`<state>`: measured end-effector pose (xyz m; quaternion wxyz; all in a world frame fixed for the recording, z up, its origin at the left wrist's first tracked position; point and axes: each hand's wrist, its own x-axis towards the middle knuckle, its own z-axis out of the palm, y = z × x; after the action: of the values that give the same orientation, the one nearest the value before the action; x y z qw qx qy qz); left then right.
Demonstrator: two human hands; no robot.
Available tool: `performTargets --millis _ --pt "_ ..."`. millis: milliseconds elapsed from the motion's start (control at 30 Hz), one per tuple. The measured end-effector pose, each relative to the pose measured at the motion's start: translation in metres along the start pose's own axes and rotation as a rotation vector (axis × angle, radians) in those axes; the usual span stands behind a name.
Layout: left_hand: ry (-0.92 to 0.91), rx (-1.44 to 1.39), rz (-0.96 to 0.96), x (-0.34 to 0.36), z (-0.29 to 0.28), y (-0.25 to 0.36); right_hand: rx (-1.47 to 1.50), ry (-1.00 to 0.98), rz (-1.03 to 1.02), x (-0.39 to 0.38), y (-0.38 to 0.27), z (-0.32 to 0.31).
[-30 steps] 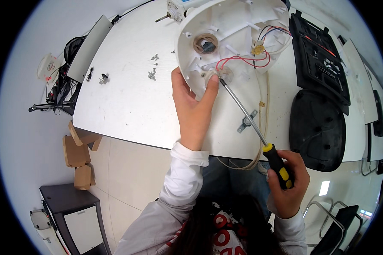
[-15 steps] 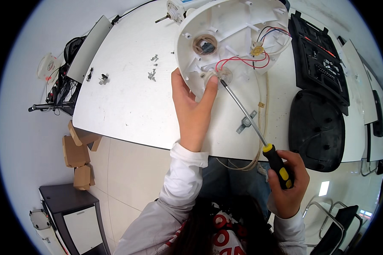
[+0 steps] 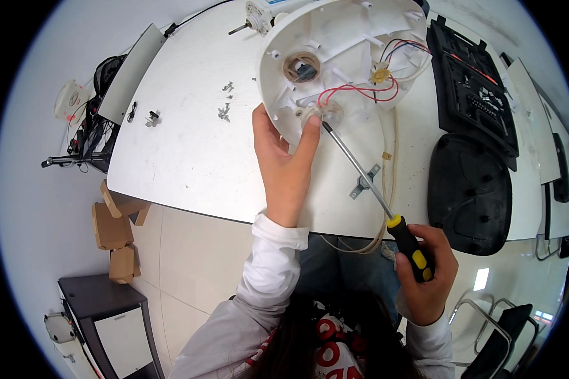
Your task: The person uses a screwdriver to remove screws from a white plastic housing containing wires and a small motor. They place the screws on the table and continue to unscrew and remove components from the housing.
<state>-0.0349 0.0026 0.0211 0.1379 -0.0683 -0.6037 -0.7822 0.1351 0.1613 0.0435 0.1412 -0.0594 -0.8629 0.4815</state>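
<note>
My left hand [image 3: 286, 165] grips the near rim of a white plastic housing [image 3: 341, 38], its thumb pressed on a translucent round part inside and the other fingers hidden below. My right hand [image 3: 428, 270] is closed round the black and yellow handle of a screwdriver [image 3: 360, 169]. The shaft slants up to the left, its tip beside my left thumb at the translucent part; whether it touches a screw I cannot tell. Red wires [image 3: 354, 90] loop from there to a yellowish round component [image 3: 380, 76]. A dark knob-like piece [image 3: 306, 71] sits in the housing's round opening.
A metal bracket [image 3: 364, 181] lies under the shaft, beside a pale cable [image 3: 385, 155]. Several screws [image 3: 224, 112] are scattered left of the housing. At right are an open black tool case [image 3: 468, 82] and a black cover [image 3: 469, 196]. A motor [image 3: 256, 18] lies at the back.
The housing, both hands and the screwdriver have shifted very slightly left. Both grips are the same.
</note>
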Motion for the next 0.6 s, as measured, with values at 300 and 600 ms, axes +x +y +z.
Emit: performTargets --millis 300,600 --pt "0.188 0.047 0.056 -0.034 -0.016 0.012 0.012 0.007 -0.081 -0.006 0.003 -0.004" --pt "-0.005 -0.205 -0.253 -0.045 -0.019 0.032 0.014 -0.001 -0.15 -0.016 0.006 -0.004"
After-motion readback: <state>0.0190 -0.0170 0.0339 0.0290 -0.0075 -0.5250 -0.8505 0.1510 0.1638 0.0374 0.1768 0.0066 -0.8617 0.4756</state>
